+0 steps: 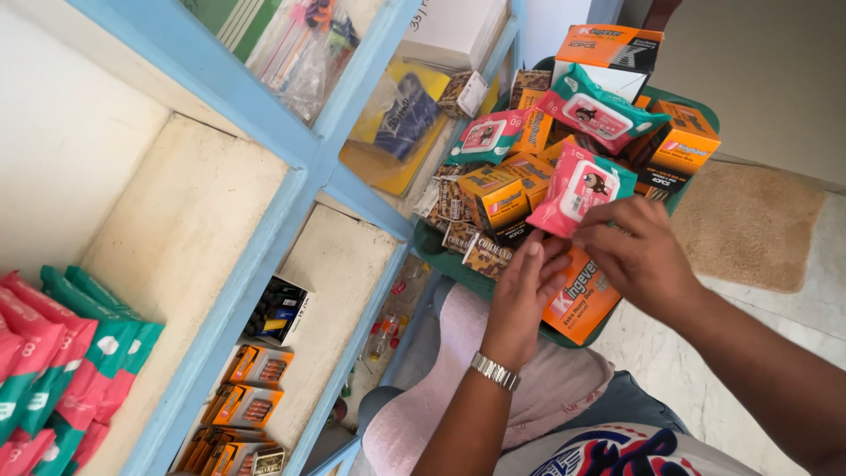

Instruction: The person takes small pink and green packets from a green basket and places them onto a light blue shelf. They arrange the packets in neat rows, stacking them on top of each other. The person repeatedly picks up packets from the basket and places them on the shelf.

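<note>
A green basket (pixel 432 247) piled with orange boxes and pink-and-teal wipe packs rests on my lap. My left hand (pixel 522 293), with a metal watch on its wrist, reaches under a pink wipe pack (pixel 580 187) at the near side of the pile, fingers touching its lower edge. My right hand (pixel 636 251) closes on the same pack's lower right corner from the right. A large orange box (pixel 582 300) lies just beneath both hands. Which hand bears the pack's weight I cannot tell.
A blue-framed shelf unit (pixel 264 247) fills the left. Its upper left compartment holds a row of pink-and-teal wipe packs (pixel 62 361); a lower one holds small orange boxes (pixel 251 388). Bagged goods (pixel 401 123) sit higher up. A tan mat (pixel 749 225) lies on the floor.
</note>
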